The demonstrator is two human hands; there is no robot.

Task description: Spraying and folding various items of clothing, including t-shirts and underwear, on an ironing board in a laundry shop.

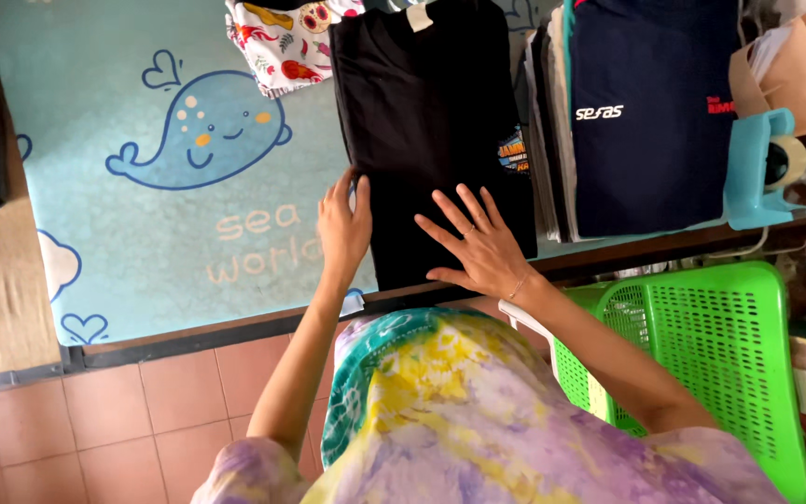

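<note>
A folded black shirt (426,112) lies lengthwise on a pale blue mat (142,243) printed with a whale. My left hand (342,229) rests on the shirt's left edge, fingers apart and curled lightly over the fold. My right hand (478,247) lies flat on the lower part of the shirt with fingers spread wide. Neither hand grips anything. A thin bracelet circles my right wrist.
A stack of folded dark shirts (641,112) sits right of the black one. A patterned cloth (286,42) lies at the top. A light blue tape dispenser (757,168), brown paper bag (790,79) and green plastic basket (711,355) stand at right. Terracotta floor tiles (142,429) lie below.
</note>
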